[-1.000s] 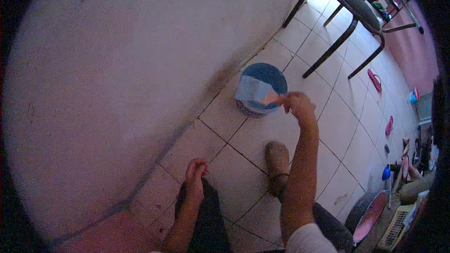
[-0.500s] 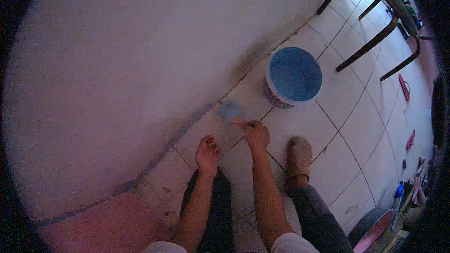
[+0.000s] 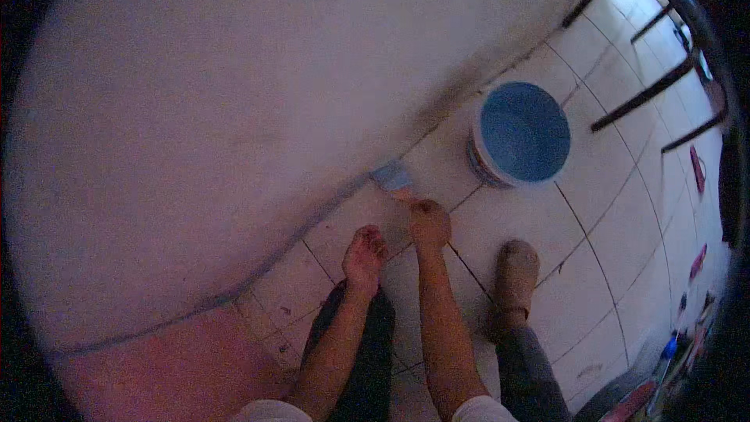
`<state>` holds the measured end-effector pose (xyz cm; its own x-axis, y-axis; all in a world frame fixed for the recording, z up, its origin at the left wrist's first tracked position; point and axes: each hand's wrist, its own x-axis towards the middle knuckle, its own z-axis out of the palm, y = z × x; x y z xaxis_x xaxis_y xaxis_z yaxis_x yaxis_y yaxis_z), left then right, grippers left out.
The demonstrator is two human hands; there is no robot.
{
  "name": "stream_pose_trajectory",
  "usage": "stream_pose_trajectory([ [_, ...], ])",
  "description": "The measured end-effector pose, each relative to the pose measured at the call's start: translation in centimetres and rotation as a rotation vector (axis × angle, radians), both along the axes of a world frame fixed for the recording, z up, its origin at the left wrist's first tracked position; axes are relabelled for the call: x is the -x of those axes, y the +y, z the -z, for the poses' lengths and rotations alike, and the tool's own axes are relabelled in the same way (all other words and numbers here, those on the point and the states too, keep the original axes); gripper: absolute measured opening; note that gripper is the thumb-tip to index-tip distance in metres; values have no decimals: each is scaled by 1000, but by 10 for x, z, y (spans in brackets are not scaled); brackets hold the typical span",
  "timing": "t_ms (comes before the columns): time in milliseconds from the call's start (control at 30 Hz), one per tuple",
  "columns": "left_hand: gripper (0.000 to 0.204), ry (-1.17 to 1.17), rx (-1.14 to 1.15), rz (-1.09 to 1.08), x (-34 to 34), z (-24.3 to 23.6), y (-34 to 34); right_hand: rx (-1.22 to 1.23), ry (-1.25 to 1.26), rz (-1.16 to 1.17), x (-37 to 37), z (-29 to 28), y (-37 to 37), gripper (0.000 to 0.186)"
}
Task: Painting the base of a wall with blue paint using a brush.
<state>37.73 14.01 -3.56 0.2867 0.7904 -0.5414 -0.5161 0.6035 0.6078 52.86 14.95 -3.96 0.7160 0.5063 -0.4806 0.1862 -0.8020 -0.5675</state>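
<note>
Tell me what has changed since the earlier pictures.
The right hand has carried the brush from the bucket leftward and nearer the person, to the foot of the wall. The left hand has come closer to the right. The brush stays in the right hand's grip, and the bucket still stands on the tiled floor.

A person's right hand point(image 3: 430, 227) holds a brush point(image 3: 392, 177) at the foot of a pale wall point(image 3: 234, 109).
Its bluish bristles lie at the end of a dark stripe point(image 3: 293, 242); the left hand point(image 3: 365, 260), loosely curled, hangs near; a bucket point(image 3: 485, 166), blue inside, stands beyond on the tiled floor point(image 3: 578, 285).
</note>
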Motion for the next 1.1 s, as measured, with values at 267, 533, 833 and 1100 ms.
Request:
stream_pose_trajectory([
  [267,34,-72,-61,-65,1,16,-12,-844,577,385,12,42,-44,24],
  [533,31,-14,4,-47,-1,3,-14,-563,34,120,23,124,-74,19],
  [833,32,-11,59,-32,1,15,-16,-377,-16,68,9,51,-32,24],
  [1100,32,-53,-5,-58,4,25,-17,-458,161,-4,-3,56,-13,16],
])
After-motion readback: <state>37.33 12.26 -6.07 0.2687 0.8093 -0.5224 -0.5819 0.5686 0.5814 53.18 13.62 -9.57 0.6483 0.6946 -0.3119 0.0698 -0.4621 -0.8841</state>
